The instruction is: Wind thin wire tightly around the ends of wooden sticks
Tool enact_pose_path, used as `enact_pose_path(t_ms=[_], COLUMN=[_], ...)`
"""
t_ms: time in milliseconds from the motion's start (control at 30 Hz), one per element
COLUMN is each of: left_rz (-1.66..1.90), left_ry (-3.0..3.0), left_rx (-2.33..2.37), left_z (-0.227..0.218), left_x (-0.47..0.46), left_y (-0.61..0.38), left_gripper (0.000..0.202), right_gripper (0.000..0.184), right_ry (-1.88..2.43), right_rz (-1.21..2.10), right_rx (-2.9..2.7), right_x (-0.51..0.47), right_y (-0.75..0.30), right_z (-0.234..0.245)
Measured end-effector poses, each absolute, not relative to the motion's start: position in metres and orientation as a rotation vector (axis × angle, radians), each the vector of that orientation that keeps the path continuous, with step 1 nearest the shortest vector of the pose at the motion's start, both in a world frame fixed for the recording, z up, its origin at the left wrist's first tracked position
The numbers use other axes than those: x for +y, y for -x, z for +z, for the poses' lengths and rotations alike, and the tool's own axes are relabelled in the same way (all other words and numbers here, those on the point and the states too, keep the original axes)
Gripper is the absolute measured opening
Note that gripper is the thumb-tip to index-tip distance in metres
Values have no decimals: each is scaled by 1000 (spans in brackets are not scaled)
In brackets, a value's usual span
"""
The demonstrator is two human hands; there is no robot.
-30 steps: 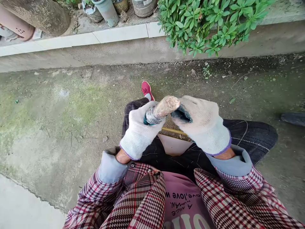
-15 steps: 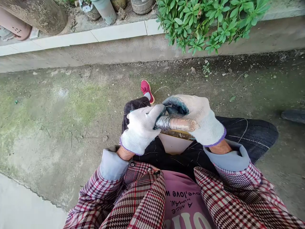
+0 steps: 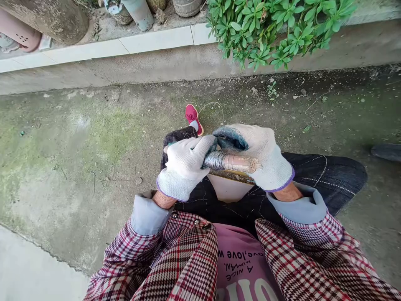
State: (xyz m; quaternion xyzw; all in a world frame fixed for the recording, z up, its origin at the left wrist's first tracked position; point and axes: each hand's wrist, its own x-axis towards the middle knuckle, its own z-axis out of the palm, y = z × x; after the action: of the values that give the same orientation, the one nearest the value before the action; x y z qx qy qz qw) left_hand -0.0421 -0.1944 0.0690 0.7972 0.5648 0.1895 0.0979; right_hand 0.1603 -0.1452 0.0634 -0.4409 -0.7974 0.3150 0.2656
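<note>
My left hand, in a white glove with dark blue-green fingertips, is closed around a short wooden stick. Silvery wire is wound in tight turns around the stick beside my left thumb, and the stick's bare end points right. My right hand, gloved the same way, is closed in a pinch right by the left thumb. From its fingers a thin loose strand of the wire arcs up past the red shoe; the exact grip is hidden by the glove. A pale, yellow-edged object lies between my legs under the stick.
Ahead runs a low concrete ledge with white tile edging. Pots and a log-like container stand on it, and a leafy green plant overhangs it. A red shoe rests on the mossy ground. A dark object lies at far right.
The loose strand of wire now bows out in a higher arc beside the shoe. Both hands keep nearly the same place on the stick.
</note>
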Motion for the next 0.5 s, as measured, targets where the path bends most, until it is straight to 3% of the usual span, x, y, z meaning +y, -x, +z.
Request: enact_pose_path(t_ms=[500], left_rz=[700], left_ry=[-2261], left_rx=[1702], left_z=[65], left_x=[-194], left_y=[48], left_gripper=[31], right_gripper=[8], right_ry=[1151], right_rz=[975], right_rx=[-2051], right_x=[-150], right_y=[-157], right_z=[64])
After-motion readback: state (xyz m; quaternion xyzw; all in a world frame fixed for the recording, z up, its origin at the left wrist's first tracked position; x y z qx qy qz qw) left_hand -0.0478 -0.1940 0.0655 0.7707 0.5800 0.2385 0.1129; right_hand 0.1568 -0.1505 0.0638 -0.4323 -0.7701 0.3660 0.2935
